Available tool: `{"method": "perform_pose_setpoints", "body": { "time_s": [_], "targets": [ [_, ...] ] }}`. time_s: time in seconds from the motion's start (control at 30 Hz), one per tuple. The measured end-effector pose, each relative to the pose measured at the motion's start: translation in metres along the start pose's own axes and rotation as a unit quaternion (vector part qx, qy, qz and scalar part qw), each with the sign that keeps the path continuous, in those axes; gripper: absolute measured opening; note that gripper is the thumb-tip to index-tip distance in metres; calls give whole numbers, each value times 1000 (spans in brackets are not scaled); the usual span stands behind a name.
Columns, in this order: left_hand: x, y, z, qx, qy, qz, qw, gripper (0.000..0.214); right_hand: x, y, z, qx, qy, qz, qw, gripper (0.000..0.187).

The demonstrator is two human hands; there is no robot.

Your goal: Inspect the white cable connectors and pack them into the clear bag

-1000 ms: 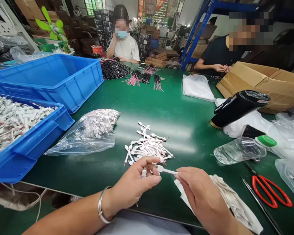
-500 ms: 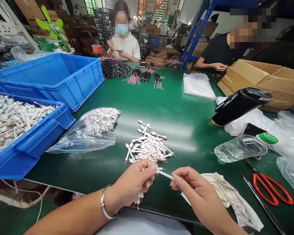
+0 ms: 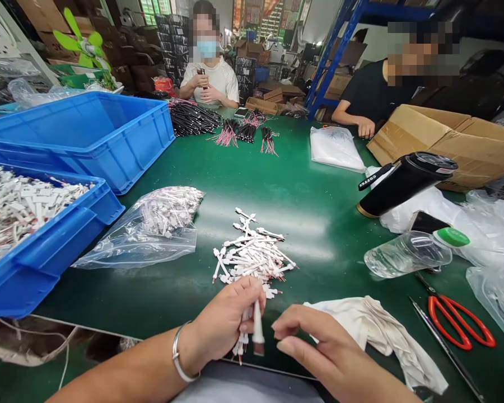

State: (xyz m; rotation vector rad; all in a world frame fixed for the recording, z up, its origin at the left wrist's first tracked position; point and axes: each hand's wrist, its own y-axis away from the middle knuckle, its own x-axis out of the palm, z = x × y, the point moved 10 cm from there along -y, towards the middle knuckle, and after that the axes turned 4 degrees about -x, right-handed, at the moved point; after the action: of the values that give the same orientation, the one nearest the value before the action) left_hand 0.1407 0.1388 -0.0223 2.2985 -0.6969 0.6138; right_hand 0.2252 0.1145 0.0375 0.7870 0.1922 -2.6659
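Note:
My left hand (image 3: pixel 225 318) is closed round a small bunch of white wire connectors (image 3: pixel 252 330) that hang down from the fist, near the table's front edge. My right hand (image 3: pixel 319 350) sits just to the right of them, its fingers curled and apart, holding nothing that I can see. Right beyond my left hand lies a loose pile of the same white connectors (image 3: pixel 252 254) on the green table (image 3: pixel 302 196). A white cloth (image 3: pixel 382 330) lies beside my right hand.
A clear bag of connectors (image 3: pixel 151 226) lies at left, by two blue crates (image 3: pixel 96 134), the nearer one (image 3: pixel 29 263) full of parts. At right: a tipped black flask (image 3: pixel 403 182), plastic bottle (image 3: pixel 411 254), red scissors (image 3: pixel 457 319), cardboard box (image 3: pixel 457 143). Two people work across the table.
The single connector stretched between both hands has swung down into my left hand's bunch. My right hand let go of it and dropped lower. The person at the far end raised both hands.

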Motion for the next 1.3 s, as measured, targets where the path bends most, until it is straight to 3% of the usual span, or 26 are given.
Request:
{"method": "perform_pose_setpoints", "body": {
  "time_s": [0.03, 0.1, 0.17, 0.3, 0.57, 0.7, 0.83, 0.97, 1.07, 1.17, 1.23, 1.3],
  "targets": [
    [0, 0, 1, -2, 14, 0, 1000, 39, -4, -6, -6, 2, 15, 3, 1000, 15],
    [-1, -1, 3, -17, 45, -2, 999, 40, -29, -19, -25, 24, 98, -71, 992, 20],
    [-2, -1, 6, -38, 56, -3, 998, 37, -53, -31, -45, 56, 209, -139, 966, 17],
    [-5, -1, 11, -76, 27, -4, 997, 33, -61, -46, -71, 72, 251, -139, 955, 10],
    [2, 0, 7, -54, -37, 23, 998, 37, -63, -41, -66, 58, 268, -153, 950, 19],
    [2, 6, -9, 12, -199, -5, 980, 33, -82, -11, -48, 47, 284, -176, 941, 20],
    [23, 16, -25, 119, -443, 11, 889, 21, -78, 32, -40, 31, 285, -120, 950, 16],
    [60, 18, -9, 154, -604, 78, 778, 25, -63, 61, -48, 21, 279, -79, 957, 9],
    [78, 10, 4, 166, -683, 78, 707, 25, -78, 80, -57, 26, 278, -155, 948, 12],
    [90, -1, 13, 175, -729, 62, 659, 28, -110, 103, -69, 52, 325, -267, 906, 16],
    [97, -7, 20, 179, -757, 67, 625, 34, -122, 113, -82, 80, 357, -297, 882, 23],
    [104, -12, 27, 184, -781, 80, 591, 39, -126, 116, -97, 98, 361, -297, 879, 32]
  ]
}}
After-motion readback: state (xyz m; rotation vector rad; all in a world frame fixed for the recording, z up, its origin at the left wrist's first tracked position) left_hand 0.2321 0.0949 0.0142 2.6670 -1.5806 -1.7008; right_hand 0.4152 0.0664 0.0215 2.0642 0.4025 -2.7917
